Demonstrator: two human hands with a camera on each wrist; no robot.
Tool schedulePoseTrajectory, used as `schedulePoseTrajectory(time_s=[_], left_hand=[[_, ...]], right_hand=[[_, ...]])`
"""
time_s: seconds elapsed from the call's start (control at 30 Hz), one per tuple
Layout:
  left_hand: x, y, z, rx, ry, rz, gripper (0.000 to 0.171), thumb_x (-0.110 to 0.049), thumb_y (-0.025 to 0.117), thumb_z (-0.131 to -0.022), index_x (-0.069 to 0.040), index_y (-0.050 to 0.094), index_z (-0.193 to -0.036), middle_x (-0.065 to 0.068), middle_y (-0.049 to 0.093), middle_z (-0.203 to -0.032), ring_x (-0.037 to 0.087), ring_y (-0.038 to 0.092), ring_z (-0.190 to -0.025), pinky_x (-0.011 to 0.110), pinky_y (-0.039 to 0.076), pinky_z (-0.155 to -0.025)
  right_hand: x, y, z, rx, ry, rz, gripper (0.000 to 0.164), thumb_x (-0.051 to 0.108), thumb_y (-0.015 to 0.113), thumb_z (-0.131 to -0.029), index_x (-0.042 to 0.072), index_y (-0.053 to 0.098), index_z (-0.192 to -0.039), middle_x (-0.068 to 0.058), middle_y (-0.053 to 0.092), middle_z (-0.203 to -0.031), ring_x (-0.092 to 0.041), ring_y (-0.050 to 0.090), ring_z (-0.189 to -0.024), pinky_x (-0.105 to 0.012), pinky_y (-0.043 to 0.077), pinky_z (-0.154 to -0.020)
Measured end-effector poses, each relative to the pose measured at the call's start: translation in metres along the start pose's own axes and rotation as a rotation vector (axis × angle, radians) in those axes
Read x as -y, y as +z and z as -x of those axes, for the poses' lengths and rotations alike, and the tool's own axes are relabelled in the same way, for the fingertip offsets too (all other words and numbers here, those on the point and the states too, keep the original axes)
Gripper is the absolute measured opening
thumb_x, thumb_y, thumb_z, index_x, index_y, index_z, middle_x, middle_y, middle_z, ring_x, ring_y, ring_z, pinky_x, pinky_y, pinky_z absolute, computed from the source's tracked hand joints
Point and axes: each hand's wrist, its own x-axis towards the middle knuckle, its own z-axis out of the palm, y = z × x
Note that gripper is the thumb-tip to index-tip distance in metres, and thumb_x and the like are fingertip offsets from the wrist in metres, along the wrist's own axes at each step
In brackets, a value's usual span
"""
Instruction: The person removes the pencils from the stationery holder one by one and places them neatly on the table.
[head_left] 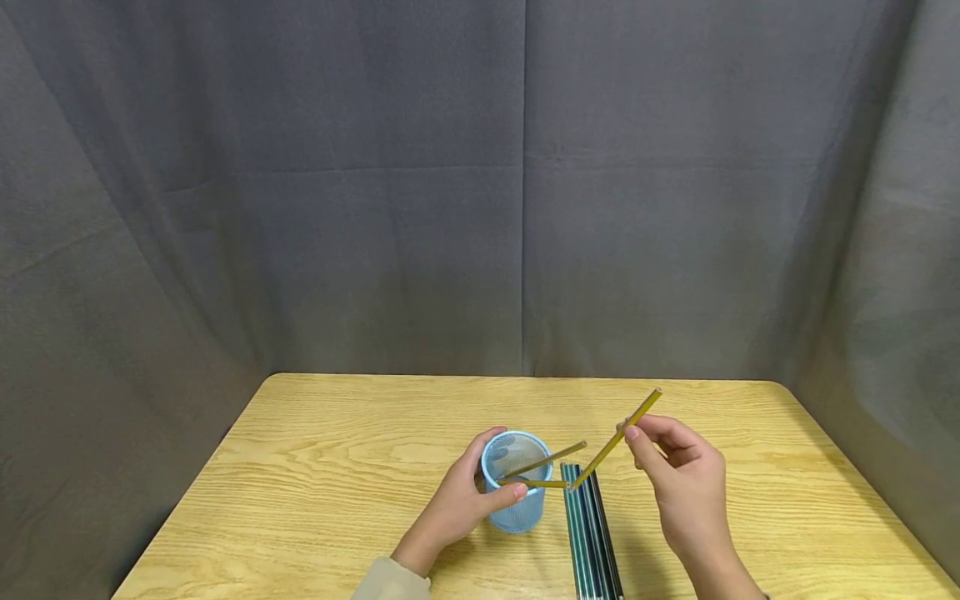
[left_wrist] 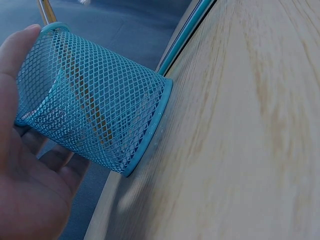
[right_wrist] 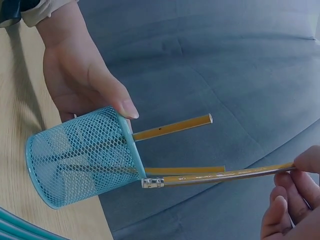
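Observation:
My left hand (head_left: 459,500) holds a light blue mesh pen cup (head_left: 517,515) around its rim and side, thumb at the front. Two yellow pencils stand in the cup and lean out over its rim; one pencil (right_wrist: 172,128) shows clearly in the right wrist view. Between thumb and fingertips, my right hand (head_left: 690,483) pinches another yellow pencil (head_left: 611,447) near its upper end. That pencil slants down toward the cup, its silver ferrule end (right_wrist: 152,183) right by the rim. Whether it touches the rim I cannot tell.
Several teal and dark pencils (head_left: 588,542) lie side by side on the wooden table (head_left: 337,467), just right of the cup. Grey curtains (head_left: 375,250) close off the back and both sides of the table.

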Motion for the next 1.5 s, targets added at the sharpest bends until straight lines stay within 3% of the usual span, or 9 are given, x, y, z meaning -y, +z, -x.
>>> schedulePoseTrajectory(time_s=[0.37,0.73,0.97,1.5], left_hand=[[-0.003,0.0,0.001,-0.002,-0.018,-0.006,0.074,-0.028,0.075,-0.089,-0.029,0.033,-0.151,0.007,0.054,-0.133,0.027,0.053,-0.121,0.049,0.041,-0.099],[-0.003,0.0,0.001,-0.005,-0.015,-0.003,0.075,-0.028,0.076,-0.089,-0.029,0.034,-0.151,0.008,0.054,-0.133,0.029,0.053,-0.122,0.05,0.041,-0.099],[-0.001,0.0,0.0,-0.009,-0.011,-0.018,0.074,-0.031,0.076,-0.089,-0.03,0.035,-0.15,0.007,0.055,-0.132,0.027,0.053,-0.122,0.049,0.04,-0.1],[-0.002,0.0,0.0,-0.002,-0.02,-0.005,0.073,-0.03,0.075,-0.089,-0.03,0.034,-0.15,0.007,0.055,-0.133,0.026,0.054,-0.121,0.048,0.042,-0.099]], right_hand=[[-0.004,-0.004,-0.003,0.003,0.021,0.039,0.018,0.001,0.071,-0.09,-0.012,0.067,-0.101,-0.003,0.073,-0.086,-0.01,0.065,-0.08,-0.021,0.049,-0.065],[-0.019,-0.009,-0.009,-0.002,0.121,0.221,0.022,0.011,0.072,-0.091,-0.007,0.07,-0.105,0.0,0.072,-0.089,-0.01,0.061,-0.084,-0.021,0.048,-0.066],[-0.031,-0.013,-0.012,0.011,0.185,0.324,0.024,0.015,0.071,-0.093,-0.003,0.071,-0.109,-0.007,0.071,-0.096,-0.009,0.059,-0.083,-0.022,0.048,-0.065],[-0.047,-0.02,-0.016,0.115,0.276,0.491,0.023,0.016,0.068,-0.095,-0.002,0.071,-0.109,-0.008,0.068,-0.101,-0.014,0.059,-0.088,-0.024,0.048,-0.074]])
